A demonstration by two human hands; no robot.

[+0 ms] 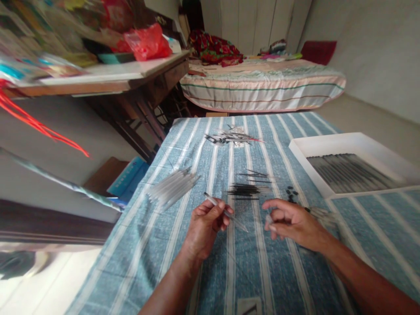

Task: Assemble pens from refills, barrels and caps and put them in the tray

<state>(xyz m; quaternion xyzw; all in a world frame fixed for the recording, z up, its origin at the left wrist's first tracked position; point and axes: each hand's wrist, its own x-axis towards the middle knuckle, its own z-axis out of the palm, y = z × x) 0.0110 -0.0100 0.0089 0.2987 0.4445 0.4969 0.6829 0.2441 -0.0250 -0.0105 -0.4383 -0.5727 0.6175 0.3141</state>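
My left hand [210, 223] is closed round a pen [238, 223] with a clear barrel and a dark end. The pen slants down to the right over the striped cloth. To its right, my right hand [288, 221] pinches a small translucent piece [269, 219], perhaps a pen cap; its shape is blurred. Between and beyond the hands lies a bunch of black refills [244, 190]. Clear pen barrels [172, 186] are laid side by side at the left. Small black plugs [290, 192] and a pile of clear pieces [323, 215] lie beside my right hand.
A white box [311, 144] holding rows of dark-ended pens stands at the right. Loose pen parts [232, 136] lie at the table's far end. A blue striped cloth [190, 280] covers the table. A cluttered desk [111, 81] stands left, a bed [262, 87] beyond.
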